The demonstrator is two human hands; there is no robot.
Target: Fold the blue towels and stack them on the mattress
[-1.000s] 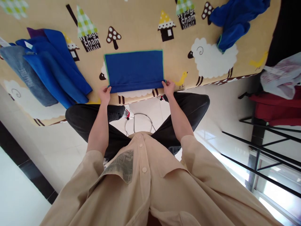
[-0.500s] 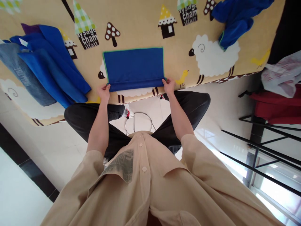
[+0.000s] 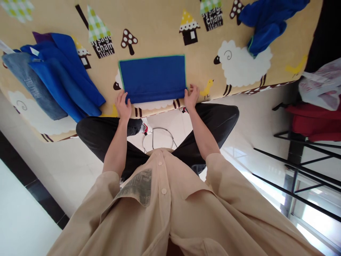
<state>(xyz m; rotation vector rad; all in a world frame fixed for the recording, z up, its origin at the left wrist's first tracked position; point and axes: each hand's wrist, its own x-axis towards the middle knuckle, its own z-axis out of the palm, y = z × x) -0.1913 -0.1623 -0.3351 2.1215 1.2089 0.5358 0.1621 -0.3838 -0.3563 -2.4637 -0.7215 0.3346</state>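
Green-edged blue towel (image 3: 153, 74): lying flat on sheep-print tablecloth (image 3: 160, 35), with near edge folded; resting left hand (image 3: 124, 106) and right hand (image 3: 191, 97) beside its near corners, loosely spread, gripping nothing, probably for making the fold straight.

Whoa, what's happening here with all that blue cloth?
Someone in a tan shirt has a blue cloth spread on a patterned tablecloth, with a narrow band folded along its near edge. The left hand and right hand are open at its near corners, not pinching it. More cloths lie to the left, and a crumpled blue one lies to the far right.
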